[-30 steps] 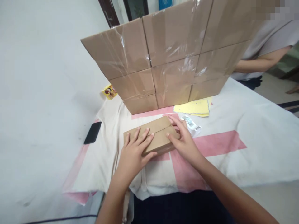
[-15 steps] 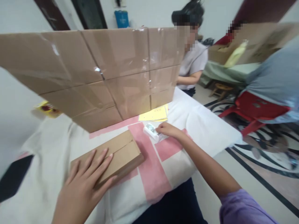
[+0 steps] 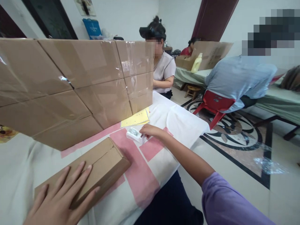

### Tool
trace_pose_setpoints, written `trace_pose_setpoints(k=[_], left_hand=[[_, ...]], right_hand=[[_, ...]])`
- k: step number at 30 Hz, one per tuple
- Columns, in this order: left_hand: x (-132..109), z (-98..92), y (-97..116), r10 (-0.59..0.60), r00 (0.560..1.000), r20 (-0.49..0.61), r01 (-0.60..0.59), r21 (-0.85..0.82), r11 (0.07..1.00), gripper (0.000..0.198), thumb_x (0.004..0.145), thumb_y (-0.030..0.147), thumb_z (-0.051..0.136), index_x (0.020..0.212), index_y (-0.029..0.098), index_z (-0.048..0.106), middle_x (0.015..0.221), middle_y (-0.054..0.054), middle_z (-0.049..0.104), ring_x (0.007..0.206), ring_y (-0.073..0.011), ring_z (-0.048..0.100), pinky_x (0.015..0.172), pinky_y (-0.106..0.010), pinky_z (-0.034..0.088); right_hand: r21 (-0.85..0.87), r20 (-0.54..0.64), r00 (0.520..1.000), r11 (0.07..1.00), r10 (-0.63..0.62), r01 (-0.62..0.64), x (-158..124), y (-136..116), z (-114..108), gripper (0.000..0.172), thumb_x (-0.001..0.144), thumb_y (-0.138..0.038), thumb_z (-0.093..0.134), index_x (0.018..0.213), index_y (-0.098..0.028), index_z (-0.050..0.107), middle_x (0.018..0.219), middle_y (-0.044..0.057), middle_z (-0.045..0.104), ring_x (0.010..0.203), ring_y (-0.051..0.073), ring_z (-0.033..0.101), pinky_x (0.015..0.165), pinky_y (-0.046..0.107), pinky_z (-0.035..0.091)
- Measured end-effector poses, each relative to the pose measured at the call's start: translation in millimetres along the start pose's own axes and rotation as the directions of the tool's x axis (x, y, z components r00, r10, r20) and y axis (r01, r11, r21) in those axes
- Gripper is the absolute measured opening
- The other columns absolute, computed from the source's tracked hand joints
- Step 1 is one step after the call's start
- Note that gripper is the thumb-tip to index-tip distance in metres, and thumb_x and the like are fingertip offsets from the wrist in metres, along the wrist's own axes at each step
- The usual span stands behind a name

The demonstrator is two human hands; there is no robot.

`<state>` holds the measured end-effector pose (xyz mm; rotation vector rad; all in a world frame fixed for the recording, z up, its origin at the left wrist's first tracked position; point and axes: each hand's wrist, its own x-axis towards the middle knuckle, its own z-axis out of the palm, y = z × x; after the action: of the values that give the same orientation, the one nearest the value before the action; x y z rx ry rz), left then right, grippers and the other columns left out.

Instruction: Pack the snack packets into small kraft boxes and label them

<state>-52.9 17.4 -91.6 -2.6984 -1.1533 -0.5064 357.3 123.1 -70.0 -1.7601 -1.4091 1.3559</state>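
Observation:
A closed brown cardboard box point(image 3: 103, 156) lies at a slant on the table in front of me. My left hand point(image 3: 61, 190) rests flat on its top, fingers spread and the thumb along the near side. Right of the box's far end sits a small white tape dispenser point(image 3: 134, 134) with a clear roll inside. My right hand point(image 3: 150, 131) is closed at the dispenser's right end, fingers pinched together there. Whether a strip of tape is between the fingertips is too small to make out.
A tall taped cardboard panel point(image 3: 100, 84) stands along the table's far side. Yellow cards point(image 3: 136, 118) lie at its foot. The tablecloth point(image 3: 180, 115) is white and pink. Behind sit a person point(image 3: 164, 68) with a headset and another on a red chair point(image 3: 217, 101).
The view has swung right, so the box, panel and hands appear further left. My left hand stays flat on the box, and my right hand stays at the tape dispenser.

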Motion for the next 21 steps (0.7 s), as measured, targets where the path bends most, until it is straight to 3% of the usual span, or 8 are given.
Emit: trace_pose_setpoints(k=[2, 4, 8, 12, 21], left_hand=[[-1.7, 0.7, -5.0, 0.096, 0.995, 0.024, -0.097, 0.051, 0.994, 0.047, 0.096, 0.031, 0.043, 0.129, 0.054, 0.068, 0.164, 0.007, 0.045, 0.159, -0.0439, 0.019, 0.103, -0.076, 0.037], [0.5, -2.5, -3.9, 0.111, 0.992, 0.053, -0.115, 0.075, 0.991, 0.046, 0.098, 0.034, 0.043, 0.134, 0.053, 0.064, 0.164, 0.004, 0.044, 0.158, -0.0449, 0.021, 0.103, -0.076, 0.037], [12.2, -12.8, 11.5, -0.076, 0.996, 0.046, 0.072, 0.074, 0.995, 0.057, 0.099, 0.058, 0.040, 0.152, 0.039, 0.049, 0.163, -0.007, 0.047, 0.152, -0.0468, 0.035, 0.106, -0.071, 0.038], [18.9, -14.9, 21.3, -0.128, 0.989, 0.068, 0.122, 0.091, 0.988, 0.074, 0.097, 0.067, 0.040, 0.162, 0.032, 0.035, 0.163, -0.009, 0.046, 0.150, -0.0457, 0.038, 0.108, -0.066, 0.039], [29.8, -19.0, 45.3, -0.333, 0.943, 0.004, 0.330, 0.134, 0.935, 0.070, 0.094, 0.069, 0.038, 0.150, 0.030, 0.055, 0.159, -0.003, 0.052, 0.149, -0.0367, 0.042, 0.113, -0.058, 0.037]], right_hand=[[0.093, -0.003, 0.999, 0.995, -0.032, 0.032, -3.4, 9.2, 1.9, 0.018, 0.084, -0.013, 0.059, 0.066, -0.016, 0.056, 0.058, 0.000, 0.058, 0.050, 0.012, 0.056, 0.054, 0.024, 0.050], [0.178, -0.019, 0.997, 0.981, -0.073, 0.075, -7.0, 19.1, 4.8, 0.021, 0.084, -0.011, 0.056, 0.064, -0.016, 0.056, 0.058, -0.001, 0.058, 0.054, 0.012, 0.058, 0.058, 0.023, 0.052], [0.310, -0.077, 0.987, 0.937, -0.143, 0.160, -13.4, 37.0, 12.0, 0.021, 0.082, -0.010, 0.054, 0.062, -0.016, 0.055, 0.061, 0.000, 0.061, 0.061, 0.010, 0.060, 0.066, 0.020, 0.053], [0.390, -0.105, 0.982, 0.902, -0.158, 0.187, -14.1, 52.5, 18.8, 0.017, 0.081, -0.013, 0.059, 0.064, -0.017, 0.057, 0.064, 0.001, 0.064, 0.065, 0.011, 0.062, 0.066, 0.020, 0.052], [0.437, -0.066, 0.988, 0.886, -0.138, 0.153, -2.5, 72.2, 19.1, 0.023, 0.077, -0.015, 0.072, 0.061, -0.018, 0.056, 0.060, 0.001, 0.064, 0.058, 0.011, 0.060, 0.057, 0.020, 0.051]])
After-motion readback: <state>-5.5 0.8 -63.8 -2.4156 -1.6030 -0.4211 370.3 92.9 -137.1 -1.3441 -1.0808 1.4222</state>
